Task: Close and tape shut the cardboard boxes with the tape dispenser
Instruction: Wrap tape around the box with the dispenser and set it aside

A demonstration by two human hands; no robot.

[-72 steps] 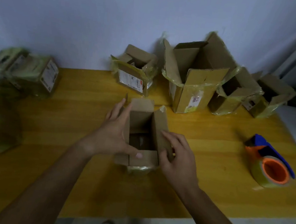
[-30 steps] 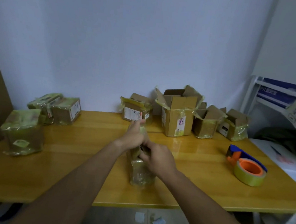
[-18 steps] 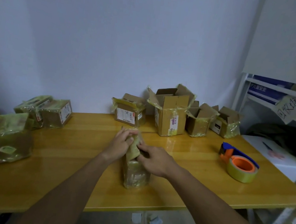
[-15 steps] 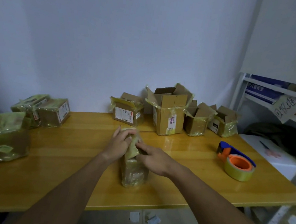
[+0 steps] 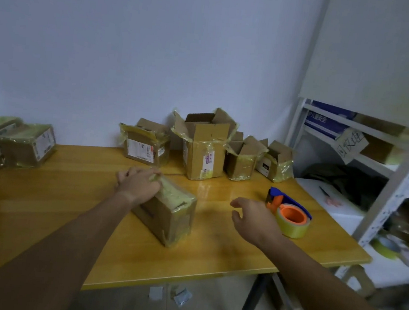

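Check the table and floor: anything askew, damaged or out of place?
Two things. The box under the left hand lies on its side, skewed to the table edge. Small scraps of litter lie on the floor under the front edge. The tape dispenser looks normal, near the right hand.

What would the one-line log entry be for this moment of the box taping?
step: box flaps shut, untaped | left hand: holds box on table | right hand: open, beside tape dispenser, not gripping | open boxes: at wall
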